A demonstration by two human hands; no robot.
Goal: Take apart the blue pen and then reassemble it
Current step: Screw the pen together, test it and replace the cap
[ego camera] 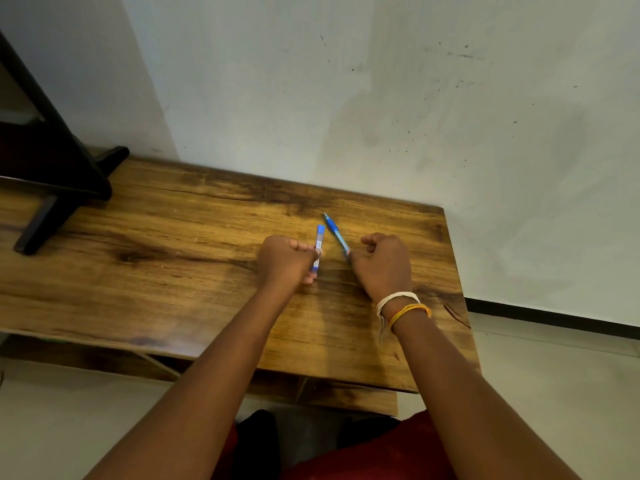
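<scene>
The blue pen is in two pieces above the wooden table [173, 258]. My left hand [285, 259] is closed around the blue and white rear barrel [319, 242], which stands nearly upright with its blue end up. My right hand [382, 263] grips the front piece [334, 232], a blue grip section with the tip pointing up and to the left. The two pieces are apart, separated by a small gap. The lower ends of both pieces are hidden in my fingers.
A black stand [52, 181] with a foot sits on the table's far left. A pale wall [381, 98] runs right behind the table. The table's right edge [460, 299] lies close to my right wrist, with floor beyond.
</scene>
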